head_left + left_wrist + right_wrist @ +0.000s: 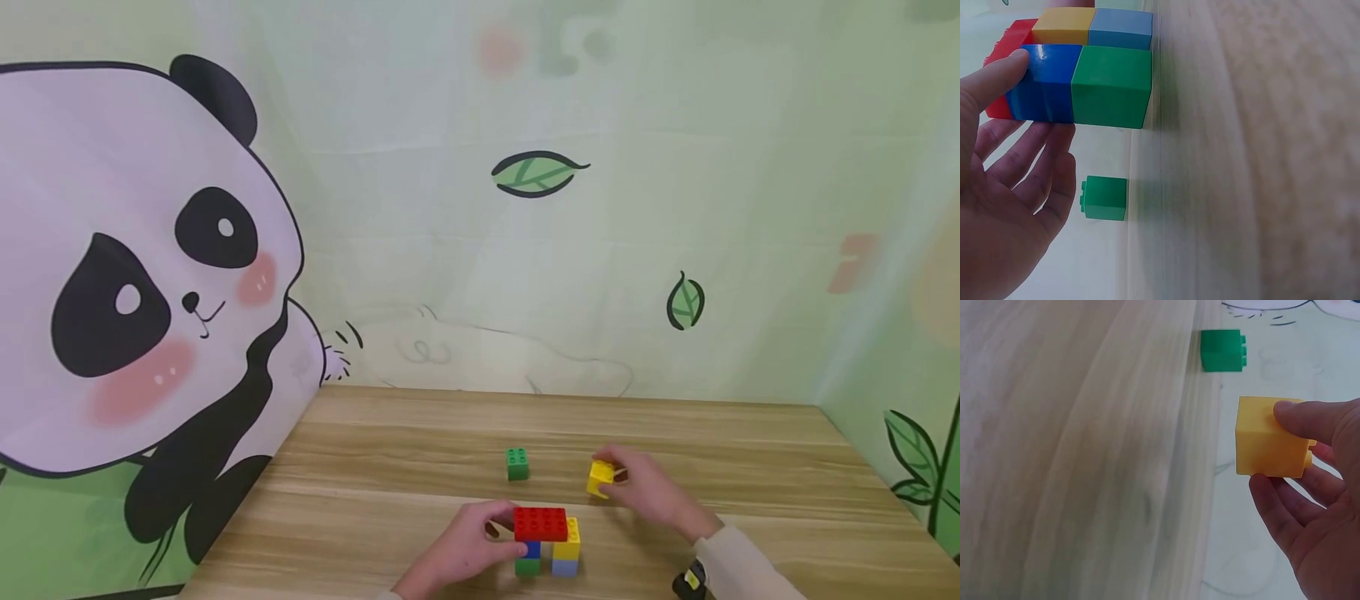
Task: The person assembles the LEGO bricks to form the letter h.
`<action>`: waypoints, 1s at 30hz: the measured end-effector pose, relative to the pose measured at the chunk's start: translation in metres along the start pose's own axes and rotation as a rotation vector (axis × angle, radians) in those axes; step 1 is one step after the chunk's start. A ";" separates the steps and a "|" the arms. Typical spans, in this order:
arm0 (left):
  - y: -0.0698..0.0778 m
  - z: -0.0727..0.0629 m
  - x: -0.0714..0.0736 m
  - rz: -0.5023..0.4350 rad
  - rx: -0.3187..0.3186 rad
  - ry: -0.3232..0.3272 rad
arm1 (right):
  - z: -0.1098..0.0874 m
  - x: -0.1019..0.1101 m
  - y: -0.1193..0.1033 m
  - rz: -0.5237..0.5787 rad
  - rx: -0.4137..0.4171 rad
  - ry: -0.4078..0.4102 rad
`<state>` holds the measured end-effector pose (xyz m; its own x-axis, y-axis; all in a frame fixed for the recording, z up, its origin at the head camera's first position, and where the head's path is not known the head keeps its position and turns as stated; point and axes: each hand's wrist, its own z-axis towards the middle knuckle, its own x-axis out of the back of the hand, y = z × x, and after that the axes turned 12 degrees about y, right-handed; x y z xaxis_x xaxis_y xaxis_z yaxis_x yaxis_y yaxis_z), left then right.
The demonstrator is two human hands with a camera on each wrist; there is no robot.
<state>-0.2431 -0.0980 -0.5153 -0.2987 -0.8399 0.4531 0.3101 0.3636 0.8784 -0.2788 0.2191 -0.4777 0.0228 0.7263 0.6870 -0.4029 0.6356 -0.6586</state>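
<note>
Closest to us is a pale sleeve [742, 567] on the right arm, with a small black thing [688, 582] by the wrist. It has a yellow mark on it, too small to read.

The left hand [472, 542] pinches a blue brick [1047, 81] in a little tower — thumb on one side, fingers bent round the other. The blue brick sits on a green brick [1112, 87]. Just beside them, across a gap, a yellow brick [566, 550] sits on a light blue brick [566, 568]. A red brick [540, 523] lies over the top like a bridge.

The right hand [645, 487] pinches a yellow block [1272, 440] with thumb and fingers, up off the table [397, 433]. A green block [517, 464] stands alone on the table, between the yellow block and the left hand's side.

From the head you see the red brick's bumpy top; the left wrist shows the blue brick's smooth side, which the thumb mostly hides from above. The right wrist shows the yellow block's bumps turned toward the palm. Only the head view shows the big panda [112, 183] on the cloth [405, 208].
</note>
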 end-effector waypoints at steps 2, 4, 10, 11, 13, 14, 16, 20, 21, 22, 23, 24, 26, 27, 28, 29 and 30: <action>-0.017 0.005 -0.003 0.001 -0.019 -0.003 | -0.002 0.000 -0.004 0.006 0.023 -0.003; -0.027 0.008 -0.005 0.003 -0.037 -0.002 | -0.003 0.001 -0.008 0.012 0.047 -0.007; 0.003 0.000 0.000 -0.008 0.011 0.000 | -0.007 0.002 -0.019 0.000 0.127 -0.014; 0.008 -0.001 0.001 -0.012 0.020 -0.004 | -0.008 0.003 -0.021 -0.006 0.142 -0.014; 0.004 0.000 0.002 -0.009 0.015 -0.004 | -0.009 0.004 -0.026 -0.014 0.169 -0.012; 0.004 0.001 0.001 -0.007 0.018 -0.002 | -0.009 0.004 -0.029 -0.015 0.178 -0.011; -0.021 0.009 -0.003 -0.016 0.014 -0.006 | -0.010 0.005 -0.035 -0.008 0.185 -0.009; -0.060 0.022 -0.013 -0.044 0.024 0.006 | -0.012 0.006 -0.045 -0.002 0.169 -0.003; -0.071 0.026 -0.014 -0.051 0.018 0.004 | -0.012 0.007 -0.047 -0.002 0.161 -0.003; -0.072 0.026 -0.015 -0.048 0.020 0.006 | -0.012 0.008 -0.049 -0.003 0.162 -0.001; -0.069 0.026 -0.014 -0.049 0.011 0.008 | -0.012 0.008 -0.051 -0.003 0.163 -0.001; -0.067 0.025 -0.014 -0.053 0.009 0.009 | -0.013 0.009 -0.054 -0.003 0.161 0.001; -0.062 0.023 -0.013 -0.050 -0.009 0.016 | -0.013 0.010 -0.058 -0.003 0.165 0.002; -0.061 0.023 -0.013 -0.051 -0.009 0.017 | -0.014 0.010 -0.060 -0.001 0.168 0.004; -0.061 0.023 -0.013 -0.050 -0.007 0.017 | -0.014 0.011 -0.062 0.001 0.175 0.004; -0.060 0.023 -0.013 -0.047 -0.003 0.017 | -0.014 0.011 -0.064 0.002 0.178 0.004; -0.061 0.023 -0.013 -0.046 0.000 0.018 | -0.014 0.011 -0.066 0.003 0.179 0.004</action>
<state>-0.2788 -0.1000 -0.5717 -0.2965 -0.8628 0.4094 0.2961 0.3244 0.8984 -0.2386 0.1889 -0.4310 0.0245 0.7295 0.6835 -0.5598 0.5765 -0.5952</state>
